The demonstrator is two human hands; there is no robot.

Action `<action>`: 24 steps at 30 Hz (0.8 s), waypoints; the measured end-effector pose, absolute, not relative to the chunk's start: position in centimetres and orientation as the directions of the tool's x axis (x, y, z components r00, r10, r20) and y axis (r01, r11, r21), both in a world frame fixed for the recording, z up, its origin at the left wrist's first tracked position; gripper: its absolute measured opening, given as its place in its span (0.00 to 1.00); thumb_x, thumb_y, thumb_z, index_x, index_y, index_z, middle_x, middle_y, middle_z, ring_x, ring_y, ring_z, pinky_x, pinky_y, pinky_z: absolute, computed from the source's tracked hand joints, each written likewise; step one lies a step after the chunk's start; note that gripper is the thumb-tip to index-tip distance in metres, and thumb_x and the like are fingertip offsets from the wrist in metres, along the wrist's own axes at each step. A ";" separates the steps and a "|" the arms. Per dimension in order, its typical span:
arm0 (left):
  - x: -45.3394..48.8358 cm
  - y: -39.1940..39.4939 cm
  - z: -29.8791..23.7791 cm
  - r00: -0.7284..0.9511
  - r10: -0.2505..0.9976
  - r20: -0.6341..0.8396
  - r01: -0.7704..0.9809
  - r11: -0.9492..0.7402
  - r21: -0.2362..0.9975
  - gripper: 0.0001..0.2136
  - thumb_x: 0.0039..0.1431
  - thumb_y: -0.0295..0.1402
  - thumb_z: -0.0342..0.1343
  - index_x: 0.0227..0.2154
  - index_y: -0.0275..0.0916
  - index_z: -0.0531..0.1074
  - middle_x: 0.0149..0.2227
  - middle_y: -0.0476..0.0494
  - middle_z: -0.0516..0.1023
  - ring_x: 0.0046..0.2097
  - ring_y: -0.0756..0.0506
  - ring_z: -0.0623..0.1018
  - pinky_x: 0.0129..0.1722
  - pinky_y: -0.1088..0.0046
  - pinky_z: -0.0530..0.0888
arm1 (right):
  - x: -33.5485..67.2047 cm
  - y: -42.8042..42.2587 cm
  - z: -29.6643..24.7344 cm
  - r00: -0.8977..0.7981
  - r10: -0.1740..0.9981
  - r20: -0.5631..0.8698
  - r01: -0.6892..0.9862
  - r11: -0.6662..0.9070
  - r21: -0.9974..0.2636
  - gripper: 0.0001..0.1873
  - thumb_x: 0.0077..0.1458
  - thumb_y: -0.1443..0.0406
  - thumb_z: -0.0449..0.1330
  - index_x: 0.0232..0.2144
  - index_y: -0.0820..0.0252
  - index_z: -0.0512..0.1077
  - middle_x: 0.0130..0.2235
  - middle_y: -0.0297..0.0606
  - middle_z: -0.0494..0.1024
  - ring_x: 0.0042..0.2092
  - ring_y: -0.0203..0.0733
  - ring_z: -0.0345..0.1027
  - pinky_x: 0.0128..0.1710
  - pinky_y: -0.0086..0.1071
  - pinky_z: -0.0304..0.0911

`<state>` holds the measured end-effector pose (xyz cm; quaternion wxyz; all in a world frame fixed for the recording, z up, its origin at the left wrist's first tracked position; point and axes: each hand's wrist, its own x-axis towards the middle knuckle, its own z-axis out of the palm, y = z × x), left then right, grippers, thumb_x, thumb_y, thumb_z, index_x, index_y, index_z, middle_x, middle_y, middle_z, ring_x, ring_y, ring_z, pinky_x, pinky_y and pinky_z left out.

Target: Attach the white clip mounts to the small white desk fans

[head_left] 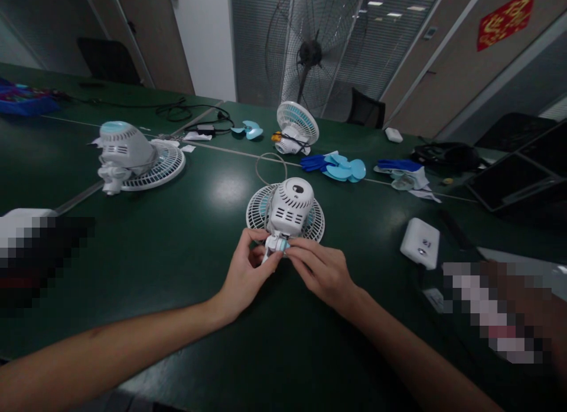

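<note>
A small white fan (290, 208) lies grille-down on the green table in front of me, its motor housing uppermost. My left hand (250, 261) is closed around the white clip joint at the near end of the fan. On the right side of that joint sits a light-blue knob (283, 245), pinched by the fingertips of my right hand (321, 267). The fan's round grille (315, 223) shows on both sides of the housing. My fingers partly hide the joint.
A second fan (128, 155) lies to the left, and a third (296, 128) stands at the back. Blue fan blades (345, 168) and blue-and-white gloves (403, 171) lie beyond. A white box (420, 242) is on the right. Black cables (177, 110) trail across the table (177, 270).
</note>
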<state>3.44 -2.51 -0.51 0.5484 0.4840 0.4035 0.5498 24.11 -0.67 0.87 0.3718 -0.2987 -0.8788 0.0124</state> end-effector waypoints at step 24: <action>3.4 -2.5 -0.6 0.064 0.992 0.113 -0.210 -0.098 0.973 0.17 0.61 0.34 0.67 0.46 0.41 0.65 0.45 0.48 0.69 0.32 0.53 0.73 0.28 0.77 0.72 | 23.8 -0.8 1.3 -0.486 0.592 0.642 0.494 0.793 -0.357 0.14 0.63 0.73 0.61 0.48 0.53 0.78 0.48 0.40 0.84 0.47 0.44 0.80 0.44 0.37 0.76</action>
